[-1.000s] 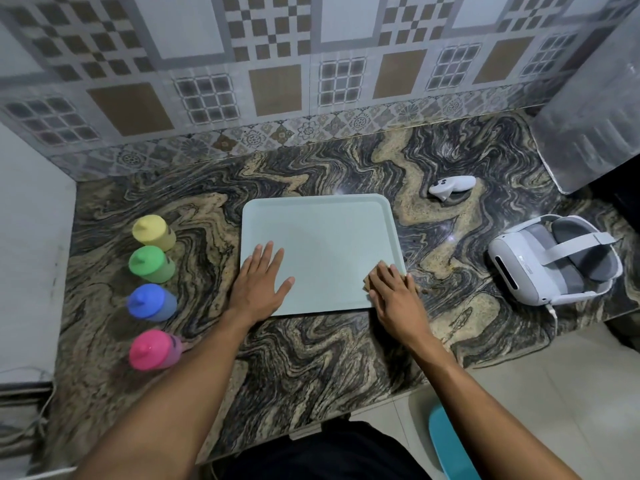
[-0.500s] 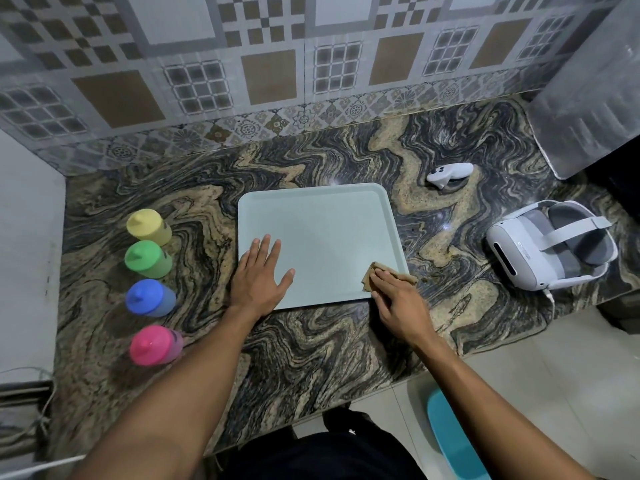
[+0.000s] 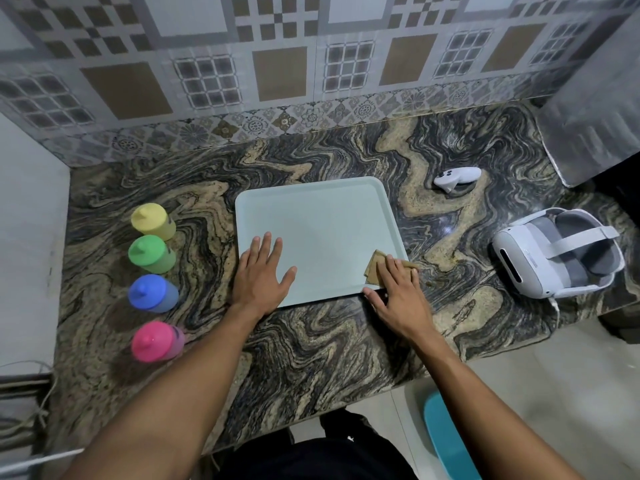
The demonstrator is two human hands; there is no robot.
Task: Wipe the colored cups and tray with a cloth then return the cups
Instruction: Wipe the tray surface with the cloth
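A pale green tray point(image 3: 322, 216) lies flat in the middle of the marbled counter. My left hand point(image 3: 261, 275) rests flat on its near left corner, fingers spread. My right hand point(image 3: 398, 292) presses a small brown cloth point(image 3: 374, 268) onto the tray's near right corner with straight fingers. Left of the tray, a yellow cup point(image 3: 152, 221), a green cup point(image 3: 150, 253), a blue cup point(image 3: 152, 293) and a pink cup point(image 3: 156, 341) stand upside down in a column on the counter.
A white headset point(image 3: 554, 254) sits at the right of the counter, with a white controller point(image 3: 457, 176) behind it. A tiled wall runs along the back, a white wall on the left. A metal sheet point(image 3: 595, 126) leans at the far right. A blue stool point(image 3: 446, 438) stands below the counter edge.
My right hand has slid the cloth slightly forward along the tray's near right corner, showing more of the cloth. My left hand stays flat on the tray.
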